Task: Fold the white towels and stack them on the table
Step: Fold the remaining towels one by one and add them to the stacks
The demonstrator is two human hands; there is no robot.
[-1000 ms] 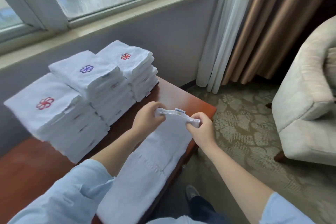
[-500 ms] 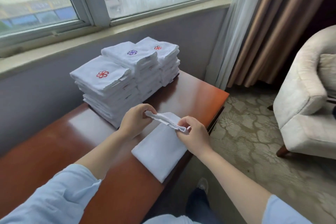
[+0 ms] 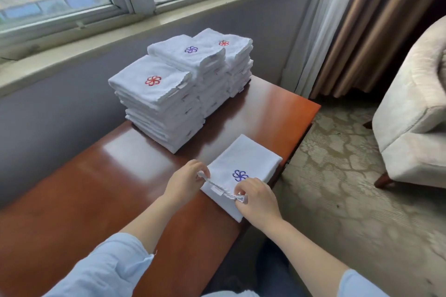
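Note:
A white towel [image 3: 243, 159] with a purple flower emblem lies folded on the reddish wooden table [image 3: 96, 183], near its right edge. My left hand [image 3: 184, 182] pinches the towel's near left corner, and my right hand [image 3: 255, 198] pinches its near right corner along the scalloped hem. Behind the towel, three stacks of folded white towels stand side by side: the nearest stack [image 3: 156, 103] has a red emblem on top, the middle stack [image 3: 190, 55] a purple one, the far stack [image 3: 231, 48] a red one.
A window and a grey wall run along the table's far side. Curtains [image 3: 357, 26] hang at the right, with a cream armchair [image 3: 410, 113] on patterned carpet beside the table's right end.
Both hands have brought the towel's hem back toward me and down, so the towel is now folded over with the purple emblem showing on top. The view has also pulled back from the stacks.

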